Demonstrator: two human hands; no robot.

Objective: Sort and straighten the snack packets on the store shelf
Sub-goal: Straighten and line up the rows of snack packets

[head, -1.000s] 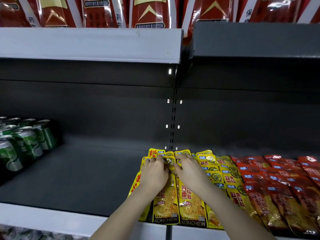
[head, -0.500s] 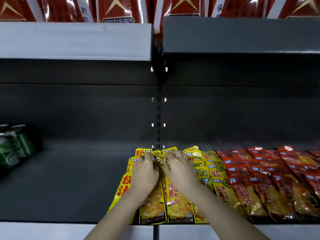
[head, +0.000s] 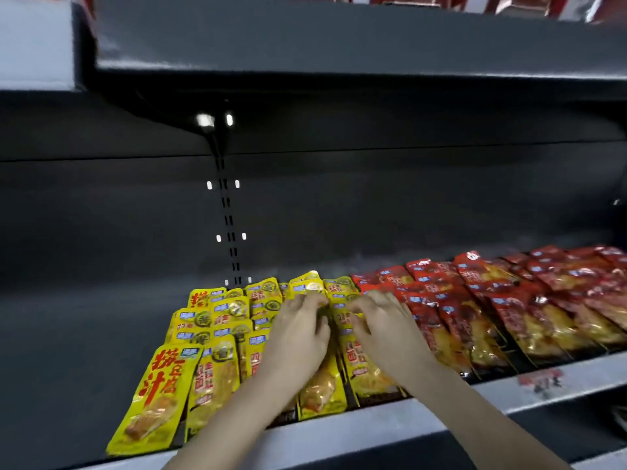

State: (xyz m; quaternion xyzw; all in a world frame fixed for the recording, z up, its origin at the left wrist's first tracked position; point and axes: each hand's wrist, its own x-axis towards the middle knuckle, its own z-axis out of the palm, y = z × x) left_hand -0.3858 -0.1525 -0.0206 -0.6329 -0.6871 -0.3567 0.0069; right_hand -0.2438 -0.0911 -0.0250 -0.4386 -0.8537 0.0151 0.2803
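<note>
Several yellow snack packets (head: 217, 337) lie in overlapping rows on the dark shelf (head: 84, 334). One larger yellow packet (head: 154, 398) lies skewed at the left front. Red snack packets (head: 509, 300) fill the rows to the right. My left hand (head: 298, 337) rests palm-down on the right-hand yellow rows, fingers curled at the top edge of a packet. My right hand (head: 380, 329) lies beside it on the last yellow row, next to the red ones, fingers spread and bent onto the packets. Whether either hand pinches a packet is unclear.
The shelf's grey front rail (head: 339, 432) runs below the packets, with a red price label (head: 539, 381) on it. An upper shelf (head: 339, 39) overhangs close above, holding red bags (head: 509, 3). A slotted upright (head: 230, 232) stands in the back wall.
The view has swung right, so the green cans have left the frame. Both hands have shifted right from the middle yellow rows to the rows beside the red packets.
</note>
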